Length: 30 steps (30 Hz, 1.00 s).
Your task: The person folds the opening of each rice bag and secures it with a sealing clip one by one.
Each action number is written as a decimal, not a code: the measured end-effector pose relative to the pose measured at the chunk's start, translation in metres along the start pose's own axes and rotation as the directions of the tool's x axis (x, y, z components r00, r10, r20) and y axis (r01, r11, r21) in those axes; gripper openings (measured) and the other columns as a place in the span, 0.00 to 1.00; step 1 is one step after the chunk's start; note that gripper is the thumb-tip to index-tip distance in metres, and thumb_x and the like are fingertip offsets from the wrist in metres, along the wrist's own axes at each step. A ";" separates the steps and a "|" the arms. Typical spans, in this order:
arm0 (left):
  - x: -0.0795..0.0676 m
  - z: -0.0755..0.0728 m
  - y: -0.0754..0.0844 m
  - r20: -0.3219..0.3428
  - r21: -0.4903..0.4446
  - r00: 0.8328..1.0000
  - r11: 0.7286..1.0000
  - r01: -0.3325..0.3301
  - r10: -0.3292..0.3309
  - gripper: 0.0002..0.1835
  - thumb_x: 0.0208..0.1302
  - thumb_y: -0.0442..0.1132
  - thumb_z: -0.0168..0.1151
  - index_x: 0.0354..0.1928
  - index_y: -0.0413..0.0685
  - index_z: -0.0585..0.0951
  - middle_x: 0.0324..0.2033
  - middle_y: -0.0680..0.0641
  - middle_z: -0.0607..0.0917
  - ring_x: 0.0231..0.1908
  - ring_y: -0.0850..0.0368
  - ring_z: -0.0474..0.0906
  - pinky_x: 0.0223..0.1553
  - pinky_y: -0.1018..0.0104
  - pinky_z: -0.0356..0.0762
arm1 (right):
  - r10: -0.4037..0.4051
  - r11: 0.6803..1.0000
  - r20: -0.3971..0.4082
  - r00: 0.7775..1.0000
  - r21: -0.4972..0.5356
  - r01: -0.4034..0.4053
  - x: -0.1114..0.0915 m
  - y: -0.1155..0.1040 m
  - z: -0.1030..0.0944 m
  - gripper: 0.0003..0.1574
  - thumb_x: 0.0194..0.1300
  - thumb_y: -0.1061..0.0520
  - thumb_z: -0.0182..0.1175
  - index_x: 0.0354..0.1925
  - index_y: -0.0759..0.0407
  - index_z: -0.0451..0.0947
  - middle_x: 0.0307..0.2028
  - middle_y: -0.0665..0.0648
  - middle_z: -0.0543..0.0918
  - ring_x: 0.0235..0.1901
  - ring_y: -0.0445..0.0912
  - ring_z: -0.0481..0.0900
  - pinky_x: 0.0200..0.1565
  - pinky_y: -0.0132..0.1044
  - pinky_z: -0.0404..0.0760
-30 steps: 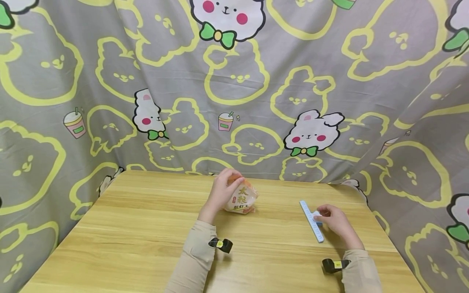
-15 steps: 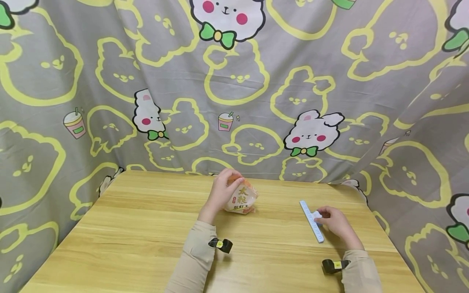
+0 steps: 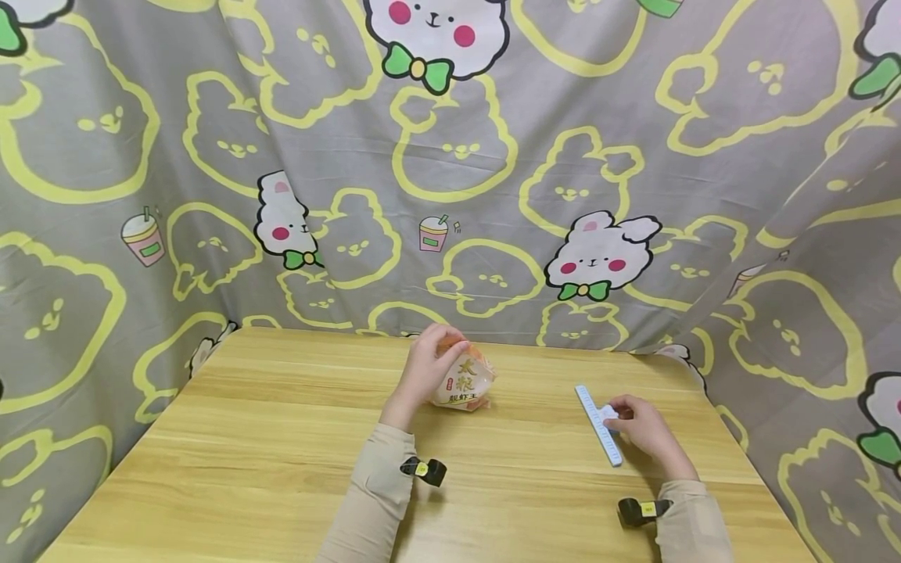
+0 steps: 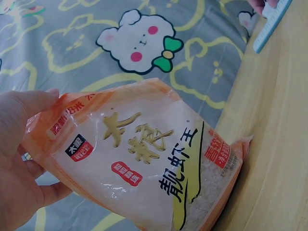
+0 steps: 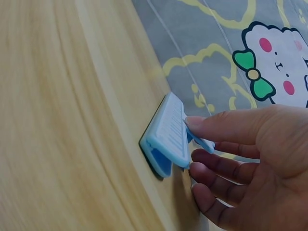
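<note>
Near the back of the table my left hand (image 3: 421, 371) holds a small bag of rice (image 3: 468, 383) by its orange top. In the left wrist view the bag (image 4: 130, 149) stands tilted, white with gold lettering, and grains show through its lower part. The thumb presses on the near face; the fingers lie behind it. On the right, my right hand (image 3: 649, 430) pinches the handle of a long light-blue bag clip (image 3: 593, 414). Seen by the right wrist camera, the clip (image 5: 168, 132) sits at the tabletop with its jaws slightly apart at the near end and the thumb on its lever.
The wooden table (image 3: 267, 453) reaches back to a grey curtain (image 3: 338, 141) with yellow outlines and rabbit faces, which also hangs at both sides. Each wrist wears a black camera strap. A stretch of table separates the bag from the clip.
</note>
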<state>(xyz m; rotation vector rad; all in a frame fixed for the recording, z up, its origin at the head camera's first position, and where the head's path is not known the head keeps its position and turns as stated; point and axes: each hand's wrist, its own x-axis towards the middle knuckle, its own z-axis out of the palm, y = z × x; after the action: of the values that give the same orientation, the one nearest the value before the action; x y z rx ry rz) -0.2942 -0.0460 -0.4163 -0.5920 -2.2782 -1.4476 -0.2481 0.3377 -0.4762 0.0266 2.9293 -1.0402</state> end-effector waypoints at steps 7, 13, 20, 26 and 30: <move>0.000 0.000 0.001 -0.002 0.003 1.000 1.000 -0.002 0.002 0.07 0.66 0.44 0.63 0.38 0.50 0.82 0.40 0.48 0.82 0.48 0.54 0.78 0.52 0.56 0.80 | -0.004 1.000 -0.011 1.000 0.011 0.004 -0.001 -0.002 0.001 0.22 0.62 0.60 0.64 0.51 0.70 0.74 0.47 0.69 0.80 0.48 0.59 0.77 0.46 0.49 0.77; 0.000 0.000 0.001 -0.001 0.001 1.000 1.000 -0.003 0.003 0.07 0.66 0.44 0.63 0.38 0.49 0.82 0.40 0.48 0.82 0.48 0.54 0.78 0.52 0.57 0.80 | 0.005 1.000 -0.008 1.000 0.028 -0.005 -0.002 -0.003 0.000 0.21 0.63 0.60 0.64 0.52 0.69 0.74 0.48 0.69 0.80 0.49 0.59 0.78 0.43 0.44 0.79; 0.000 0.000 0.000 -0.001 0.007 1.000 1.000 -0.005 0.005 0.06 0.66 0.44 0.63 0.38 0.50 0.81 0.40 0.49 0.82 0.48 0.54 0.78 0.52 0.57 0.80 | 0.017 0.994 0.008 1.000 0.104 -0.018 -0.003 -0.005 0.001 0.21 0.64 0.63 0.62 0.53 0.70 0.72 0.49 0.71 0.79 0.49 0.61 0.79 0.35 0.38 0.82; 0.000 0.000 0.000 0.001 -0.002 1.000 1.000 0.002 -0.002 0.06 0.66 0.44 0.63 0.38 0.50 0.81 0.40 0.49 0.81 0.49 0.55 0.78 0.53 0.58 0.80 | 0.028 0.993 0.011 1.000 0.117 -0.029 -0.004 -0.006 0.000 0.23 0.63 0.62 0.62 0.55 0.70 0.71 0.49 0.73 0.78 0.44 0.56 0.79 0.33 0.37 0.81; -0.001 0.000 0.000 0.005 -0.002 1.000 1.000 0.000 0.000 0.06 0.66 0.44 0.63 0.38 0.50 0.81 0.40 0.49 0.82 0.49 0.54 0.78 0.53 0.57 0.79 | 0.038 0.991 0.019 0.999 0.125 -0.040 -0.004 -0.005 0.001 0.26 0.64 0.60 0.63 0.57 0.70 0.69 0.48 0.73 0.78 0.41 0.53 0.79 0.32 0.36 0.80</move>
<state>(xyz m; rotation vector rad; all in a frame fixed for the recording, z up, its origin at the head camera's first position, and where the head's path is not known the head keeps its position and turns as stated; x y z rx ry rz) -0.2937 -0.0460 -0.4167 -0.5967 -2.2808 -1.4496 -0.2443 0.3337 -0.4735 0.0771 2.8321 -1.2109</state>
